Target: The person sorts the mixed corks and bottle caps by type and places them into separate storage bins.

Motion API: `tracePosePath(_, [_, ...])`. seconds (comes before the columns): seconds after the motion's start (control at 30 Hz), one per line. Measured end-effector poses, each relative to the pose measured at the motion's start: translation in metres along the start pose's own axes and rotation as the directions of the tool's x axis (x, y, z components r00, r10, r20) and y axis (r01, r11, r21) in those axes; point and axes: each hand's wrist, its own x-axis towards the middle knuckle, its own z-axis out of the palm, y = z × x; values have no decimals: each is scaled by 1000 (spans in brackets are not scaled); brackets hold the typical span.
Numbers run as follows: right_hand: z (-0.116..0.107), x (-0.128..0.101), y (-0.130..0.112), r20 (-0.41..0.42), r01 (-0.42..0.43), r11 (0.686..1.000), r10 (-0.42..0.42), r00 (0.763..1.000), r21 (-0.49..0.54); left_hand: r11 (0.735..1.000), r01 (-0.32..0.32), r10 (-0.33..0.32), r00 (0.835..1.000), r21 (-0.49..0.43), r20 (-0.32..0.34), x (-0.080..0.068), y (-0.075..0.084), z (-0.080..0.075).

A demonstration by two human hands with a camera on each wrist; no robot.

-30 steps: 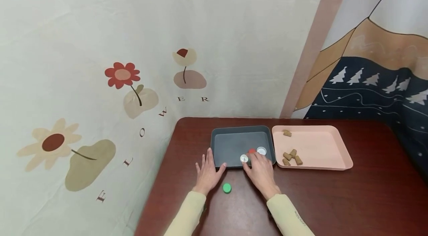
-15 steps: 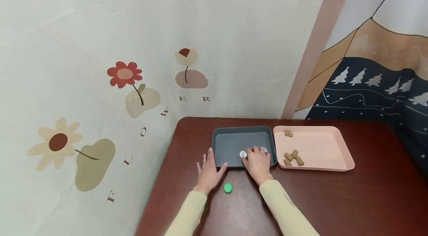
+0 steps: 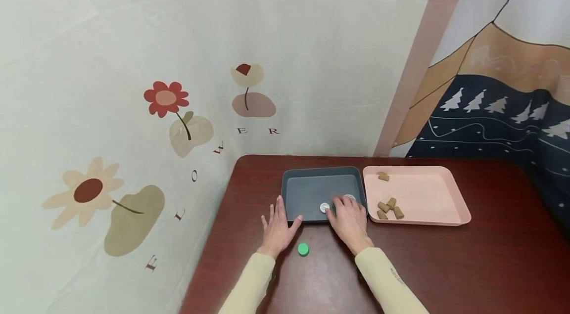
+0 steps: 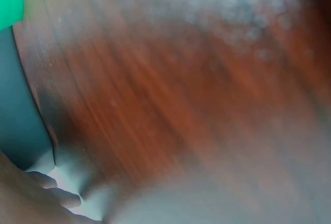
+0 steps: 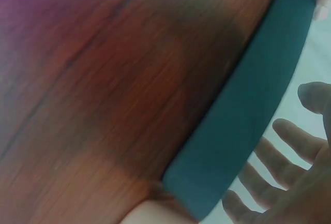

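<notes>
My left hand [image 3: 278,230] lies with straight, spread fingers at the near left corner of a dark grey tray [image 3: 307,188], its thumb along the near rim. My right hand [image 3: 349,222] reaches over the tray's near right part. In the right wrist view its thumb [image 5: 313,97] and loosely bent fingers stand apart above the tray wall [image 5: 248,110], with nothing visible between them. A white round disc [image 3: 324,207] lies by the right thumb in the head view. Another white disc [image 3: 350,197] shows partly behind the fingers. Whatever lies beneath the right palm is hidden.
A green round cap [image 3: 303,249] sits on the brown table [image 3: 320,284] between my forearms. To the right, next to the dark tray, stands a pink tray [image 3: 427,195] with several brown cork-like pieces [image 3: 385,207]. A printed cloth wall [image 3: 311,57] rises behind the table.
My right hand shifted forward over the red piece, then drew back slightly to the right. The red piece, seen earlier, is now covered. My left hand has stayed in place.
</notes>
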Motion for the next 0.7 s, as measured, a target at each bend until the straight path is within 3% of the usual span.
tracePosePath(0.37, [-26, -44, 18, -73, 68, 997, -69, 995, -21, 1000, -10, 10, 1000, 6, 4, 0, 0, -2])
tracePosePath(0.7, [-39, -66, 44, 60, 3, 996, 2, 998, -88, 1000, -3, 3, 1000, 10, 5, 0, 1, -6])
